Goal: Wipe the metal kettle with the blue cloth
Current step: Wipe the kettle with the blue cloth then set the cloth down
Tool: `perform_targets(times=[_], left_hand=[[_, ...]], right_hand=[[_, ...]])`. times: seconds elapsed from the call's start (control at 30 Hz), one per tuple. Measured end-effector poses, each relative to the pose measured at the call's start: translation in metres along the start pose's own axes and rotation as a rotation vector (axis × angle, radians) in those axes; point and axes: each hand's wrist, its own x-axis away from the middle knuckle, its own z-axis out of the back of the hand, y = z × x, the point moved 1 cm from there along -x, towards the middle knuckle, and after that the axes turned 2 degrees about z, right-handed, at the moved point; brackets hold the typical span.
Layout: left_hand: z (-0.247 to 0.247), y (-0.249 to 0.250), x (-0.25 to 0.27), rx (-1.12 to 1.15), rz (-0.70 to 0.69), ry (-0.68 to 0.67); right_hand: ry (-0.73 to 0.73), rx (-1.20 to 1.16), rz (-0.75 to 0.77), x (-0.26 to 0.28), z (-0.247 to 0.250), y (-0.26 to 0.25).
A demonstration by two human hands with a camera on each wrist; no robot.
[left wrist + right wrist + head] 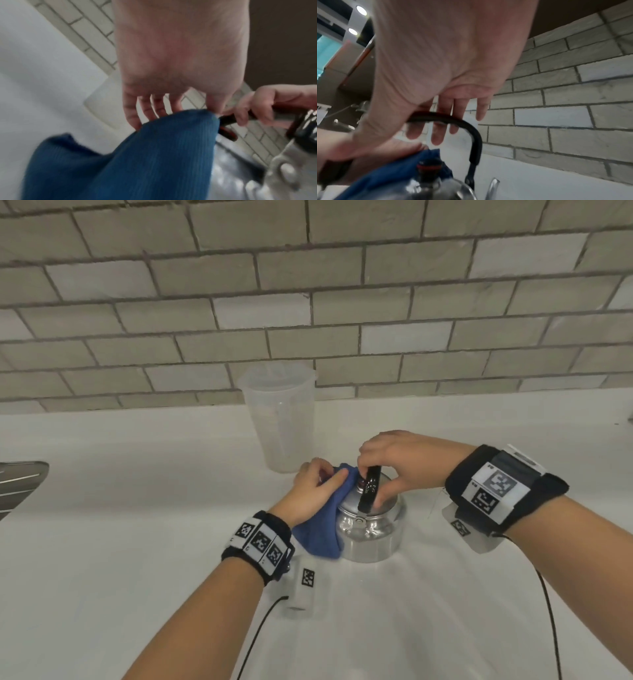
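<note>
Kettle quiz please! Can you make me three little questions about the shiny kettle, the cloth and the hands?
1. True or false: the blue cloth lies against the left side of the metal kettle.
2. Which hand grips the black handle: A) left hand, B) right hand?
3. Fill in: behind the kettle stands a clear plastic ____.

Key: 1 true; 2 B; 3 jug.

Surface: white countertop [137,525], meeting a grey brick-tiled wall [308,302].
Centre: metal kettle [371,529] standing on it.
Behind kettle: translucent plastic jug [279,422], upright.
Left edge: metal object [20,487], partly visible.
</note>
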Motion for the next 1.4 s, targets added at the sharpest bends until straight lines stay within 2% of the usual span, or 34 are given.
perform_targets(times=[0.13, 0.27, 0.5, 0.67, 0.83, 0.97, 1.07, 1.2, 1.27, 1.4], left_hand=[[-0.019, 0.016, 0.002, 0.255, 0.013, -0.070], [-0.027, 0.006, 0.005, 0.413, 0.128, 0.073], [-0.035, -0.014, 0.012, 0.665, 0.179, 0.257], [-0.038, -0.020, 0.023, 0.838, 0.304, 0.342], [-0.042, -0.025, 0.030, 0.919, 0.411, 0.439], [-0.045, -0.024, 0.034, 0.915, 0.364, 0.543], [-0.052, -0.016, 0.041, 0.845, 0.270, 0.601], [-0.069, -0.015, 0.050, 0.540, 0.000, 0.751], [-0.072, -0.019, 0.052, 0.457, -0.048, 0.735], [-0.061, -0.028, 0.045, 0.482, -0.051, 0.579]], right_hand=[[0.044, 0.025, 0.044, -0.003, -0.010, 0.000], [0.138, 0.019, 0.015, 0.001, -0.020, -0.001], [0.245, -0.028, -0.146, -0.020, -0.033, -0.017], [0.336, -0.108, -0.327, -0.042, -0.038, -0.024], [0.351, -0.118, -0.457, -0.061, -0.036, -0.028], [0.346, -0.130, -0.535, -0.075, -0.036, -0.034], [0.379, -0.113, -0.595, -0.082, -0.039, -0.038], [0.414, -0.100, -0.706, -0.088, -0.040, -0.042], [0.412, -0.123, -0.709, -0.083, -0.036, -0.040], [0.347, -0.318, -0.519, -0.060, -0.030, -0.024]])
